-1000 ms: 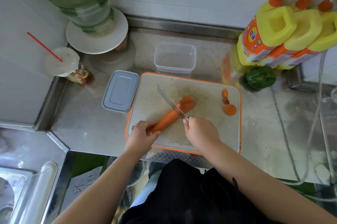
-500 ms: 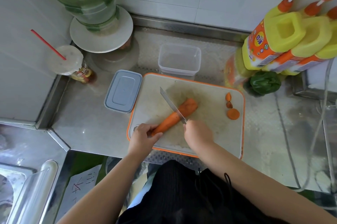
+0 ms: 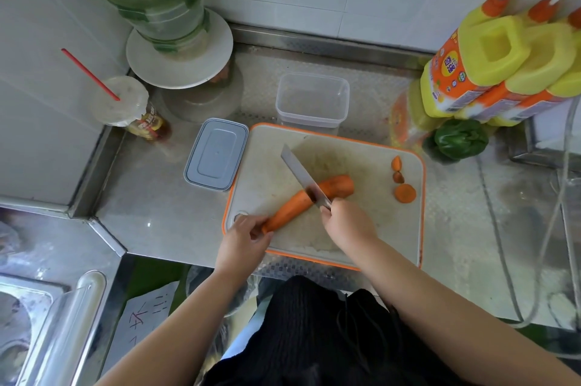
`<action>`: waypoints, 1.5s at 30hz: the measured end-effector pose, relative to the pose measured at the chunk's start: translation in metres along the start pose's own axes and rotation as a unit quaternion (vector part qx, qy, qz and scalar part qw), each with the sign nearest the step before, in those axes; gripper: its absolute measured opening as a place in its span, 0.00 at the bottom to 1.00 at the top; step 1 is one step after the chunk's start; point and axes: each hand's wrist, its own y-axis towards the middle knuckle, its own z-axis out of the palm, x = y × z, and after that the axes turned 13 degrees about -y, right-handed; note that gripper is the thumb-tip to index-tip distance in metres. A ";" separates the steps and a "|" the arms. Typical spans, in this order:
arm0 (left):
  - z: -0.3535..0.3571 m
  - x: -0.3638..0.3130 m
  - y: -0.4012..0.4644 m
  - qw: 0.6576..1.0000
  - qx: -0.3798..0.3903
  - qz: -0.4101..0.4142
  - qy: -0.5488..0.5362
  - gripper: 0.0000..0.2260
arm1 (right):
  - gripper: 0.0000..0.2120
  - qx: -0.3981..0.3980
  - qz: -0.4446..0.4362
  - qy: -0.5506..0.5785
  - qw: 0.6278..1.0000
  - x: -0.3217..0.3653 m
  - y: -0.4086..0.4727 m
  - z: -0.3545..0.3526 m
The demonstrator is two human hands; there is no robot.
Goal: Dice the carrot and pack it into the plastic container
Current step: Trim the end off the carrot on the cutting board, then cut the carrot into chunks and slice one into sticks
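Observation:
A peeled carrot [image 3: 292, 205] lies slantwise on the orange-rimmed cutting board [image 3: 371, 228]. My left hand [image 3: 243, 241] pinches its thin near end. My right hand [image 3: 347, 223] grips the handle of a knife [image 3: 300, 173], whose blade crosses the carrot about midway and presses into it. Three small carrot offcuts [image 3: 404, 192] sit near the board's right edge. The clear plastic container [image 3: 312, 101] stands open and empty just behind the board. Its grey lid [image 3: 217, 153] lies flat to the left of the board.
A drink cup with a red straw [image 3: 121, 104] and a water jug on a white stand [image 3: 179, 49] occupy the back left corner. Yellow detergent bottles [image 3: 490, 62] and a green vegetable [image 3: 460, 139] stand at the right. A sink [image 3: 19, 322] lies at the lower left.
The knife blade has come down from over the carrot onto its middle. My left hand has kept its hold on the thin end.

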 end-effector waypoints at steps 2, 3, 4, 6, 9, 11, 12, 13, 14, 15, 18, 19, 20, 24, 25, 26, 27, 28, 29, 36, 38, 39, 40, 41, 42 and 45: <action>0.003 -0.003 0.000 0.999 -0.022 -0.007 -0.022 0.11 | 0.14 -0.039 0.005 0.017 0.999 0.002 -0.004 -0.005; 0.005 -0.004 0.002 0.999 -0.025 -0.013 -0.034 0.11 | 0.14 -0.058 0.003 0.016 0.998 0.004 -0.007 -0.008; 0.007 -0.007 0.003 0.999 -0.024 -0.019 -0.042 0.11 | 0.14 -0.073 -0.006 0.010 0.997 0.005 -0.010 -0.010; 0.010 -0.010 0.006 0.999 -0.025 -0.024 -0.040 0.11 | 0.14 -0.089 -0.038 -0.011 0.995 0.007 -0.017 -0.013; 0.012 -0.011 0.008 0.999 -0.028 -0.022 -0.034 0.12 | 0.15 -0.085 -0.072 -0.052 0.992 0.010 -0.025 -0.010; 0.011 -0.010 0.008 0.999 -0.027 -0.023 -0.029 0.12 | 0.15 -0.069 -0.077 -0.056 0.993 0.013 -0.027 -0.005; 0.011 -0.009 0.008 0.999 -0.027 -0.022 -0.028 0.11 | 0.15 -0.061 -0.077 -0.053 0.994 0.014 -0.028 -0.003; 0.011 -0.008 0.008 0.999 -0.027 -0.022 -0.029 0.11 | 0.14 -0.056 -0.077 -0.052 0.994 0.015 -0.029 -0.001; 0.011 -0.008 0.009 0.999 -0.026 -0.022 -0.030 0.11 | 0.14 -0.054 -0.076 -0.051 0.994 0.016 -0.030 0.001; 0.011 -0.008 0.009 0.999 -0.026 -0.022 -0.031 0.11 | 0.14 -0.051 -0.077 -0.050 0.994 0.016 -0.031 0.002; 0.010 -0.009 0.009 0.999 -0.022 -0.015 -0.030 0.10 | 0.13 -0.040 -0.081 -0.045 0.995 0.016 -0.032 0.007; 0.010 -0.009 0.009 0.999 -0.022 -0.013 -0.031 0.10 | 0.13 -0.037 -0.079 -0.043 0.995 0.017 -0.032 0.009; 0.010 -0.009 0.010 0.999 -0.022 -0.011 -0.031 0.10 | 0.13 -0.035 -0.077 -0.044 0.995 0.018 -0.031 0.010; 0.010 -0.006 0.011 0.999 -0.029 -0.015 -0.038 0.10 | 0.12 -0.029 -0.061 -0.057 0.996 0.021 -0.029 0.014; 0.010 -0.006 0.011 0.999 -0.029 -0.015 -0.040 0.10 | 0.11 -0.026 -0.055 -0.061 0.996 0.022 -0.029 0.015; 0.010 -0.006 0.011 0.999 -0.028 -0.015 -0.041 0.10 | 0.10 -0.023 -0.050 -0.068 0.996 0.023 -0.028 0.017; 0.010 -0.006 0.012 0.999 -0.025 -0.015 -0.043 0.09 | 0.08 -0.020 -0.046 -0.079 0.996 0.024 -0.028 0.018; 0.010 -0.007 0.012 0.999 -0.022 -0.015 -0.043 0.09 | 0.07 -0.016 -0.043 -0.093 0.995 0.026 -0.028 0.018; 0.010 -0.007 0.011 0.999 -0.020 -0.013 -0.043 0.09 | 0.07 -0.010 -0.042 -0.105 0.994 0.028 -0.028 0.016; 0.010 -0.005 0.012 0.998 -0.023 -0.015 -0.061 0.10 | 0.09 0.038 -0.040 -0.112 0.992 0.039 -0.020 0.010; 0.010 -0.005 0.013 0.998 -0.021 -0.016 -0.062 0.10 | 0.09 0.055 -0.035 -0.106 0.992 0.039 -0.016 0.013; 0.010 -0.005 0.013 0.998 -0.020 -0.017 -0.060 0.10 | 0.09 0.064 -0.030 -0.104 0.992 0.039 -0.014 0.013; 0.010 -0.006 0.012 0.998 -0.019 -0.018 -0.056 0.10 | 0.10 0.071 -0.026 -0.104 0.992 0.040 -0.012 0.014; 0.010 -0.007 0.011 0.998 -0.019 -0.019 -0.053 0.10 | 0.10 0.076 -0.023 -0.105 0.991 0.040 -0.011 0.015; 0.010 -0.007 0.011 0.998 -0.020 -0.021 -0.050 0.10 | 0.10 0.080 -0.022 -0.105 0.991 0.041 -0.010 0.016; 0.010 -0.009 0.010 0.999 -0.019 -0.011 -0.048 0.11 | 0.09 0.084 -0.019 -0.082 0.993 0.037 -0.009 0.017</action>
